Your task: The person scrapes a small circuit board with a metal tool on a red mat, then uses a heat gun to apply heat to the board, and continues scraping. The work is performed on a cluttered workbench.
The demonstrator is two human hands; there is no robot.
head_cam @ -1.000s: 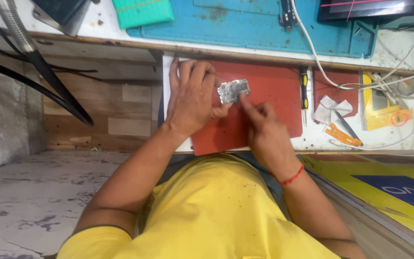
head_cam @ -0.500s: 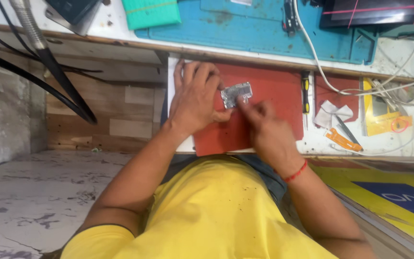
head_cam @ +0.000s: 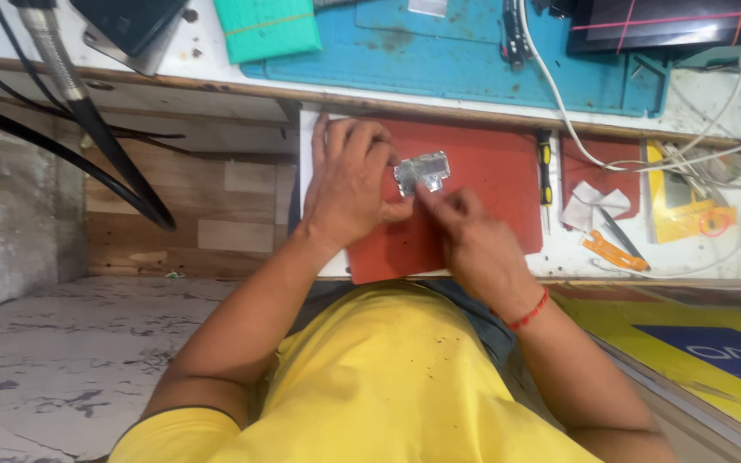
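A small silvery metal part (head_cam: 422,171) lies on a red mat (head_cam: 490,189) on the pull-out shelf of a workbench. My left hand (head_cam: 349,180) rests flat on the mat with its fingertips against the left edge of the part, pinning it. My right hand (head_cam: 465,236) comes from below with fingers bunched, the fingertips touching the part's lower edge. Whether the right fingers pinch something small is hidden.
A screwdriver with a yellow and black handle (head_cam: 544,167) lies at the mat's right edge. White paper scraps (head_cam: 593,206), orange-handled tweezers (head_cam: 615,250) and a yellow box (head_cam: 683,206) sit to the right. A blue mat (head_cam: 473,60), cables and a green pad (head_cam: 272,26) lie above.
The view has shifted slightly; both hands stay on the metal part, with the right fingertips moved closer under its lower edge.
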